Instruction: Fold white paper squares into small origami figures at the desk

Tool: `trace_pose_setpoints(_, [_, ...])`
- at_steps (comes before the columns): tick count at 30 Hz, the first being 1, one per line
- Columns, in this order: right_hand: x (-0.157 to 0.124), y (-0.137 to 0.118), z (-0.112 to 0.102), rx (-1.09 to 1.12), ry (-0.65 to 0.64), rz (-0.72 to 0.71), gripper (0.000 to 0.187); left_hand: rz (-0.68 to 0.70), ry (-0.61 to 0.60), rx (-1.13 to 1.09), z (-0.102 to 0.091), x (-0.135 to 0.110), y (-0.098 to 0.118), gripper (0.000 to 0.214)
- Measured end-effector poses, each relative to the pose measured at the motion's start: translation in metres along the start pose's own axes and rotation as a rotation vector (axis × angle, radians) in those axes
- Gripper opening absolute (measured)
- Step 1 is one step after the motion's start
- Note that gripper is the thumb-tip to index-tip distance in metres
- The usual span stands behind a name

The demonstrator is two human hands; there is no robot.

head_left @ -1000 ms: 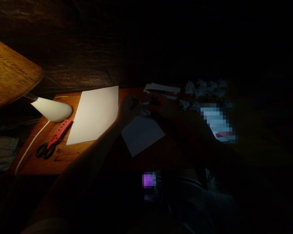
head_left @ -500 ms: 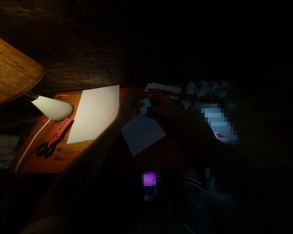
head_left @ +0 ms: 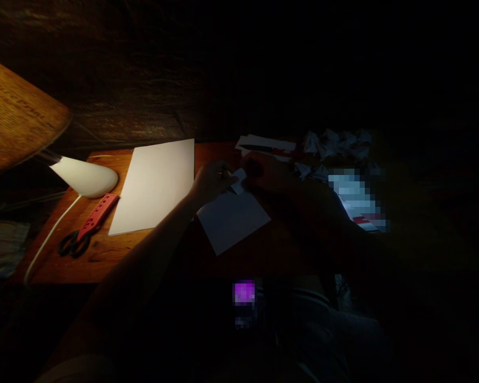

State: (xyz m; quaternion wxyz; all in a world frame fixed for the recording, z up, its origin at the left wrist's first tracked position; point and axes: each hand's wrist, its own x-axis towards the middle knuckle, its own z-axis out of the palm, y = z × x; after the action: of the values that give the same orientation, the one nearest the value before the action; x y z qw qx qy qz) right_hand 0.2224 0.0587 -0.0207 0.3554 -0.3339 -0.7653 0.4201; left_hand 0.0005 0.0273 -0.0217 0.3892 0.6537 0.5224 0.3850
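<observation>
Between my two hands is a small folded piece of white paper (head_left: 238, 182). My left hand (head_left: 213, 180) pinches its left side, fingers closed. On its right edge my right hand (head_left: 263, 169) is closed too, though deep shadow hides most of those fingers. Just below the hands a square sheet of white paper (head_left: 233, 221) lies turned cornerwise on the wooden table (head_left: 75, 268). A larger stack of white paper (head_left: 155, 183) rests to the left, lit by the lamp.
A desk lamp (head_left: 90, 175) stands at the left, its cord (head_left: 50, 236) running off the front edge. Scissors (head_left: 75, 243) lie beside it in a red sheath. Paper strips (head_left: 269, 142) and several folded paper shapes (head_left: 335, 143) sit at the back. A bright blurred screen (head_left: 355, 197) is at right.
The small folded paper has turned and shifted slightly down and right between my hands. My right hand has dropped a little, uncovering a dark thin object on the paper strips.
</observation>
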Motion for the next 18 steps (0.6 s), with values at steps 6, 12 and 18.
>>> trace_pose_setpoints(6, [-0.006,-0.01,-0.004,-0.296,-0.049,-0.036,0.039,0.287,-0.003,0.39,-0.009,-0.004,0.003,0.026])
trace_pose_setpoints(12, [-0.007,-0.008,-0.006,-0.535,-0.088,-0.06,0.037,0.551,-0.062,0.511,-0.011,-0.005,0.002,0.009])
trace_pose_setpoints(18, [-0.007,0.004,-0.01,-0.432,-0.092,-0.143,0.04,0.635,-0.194,0.505,-0.012,-0.002,-0.004,0.01])
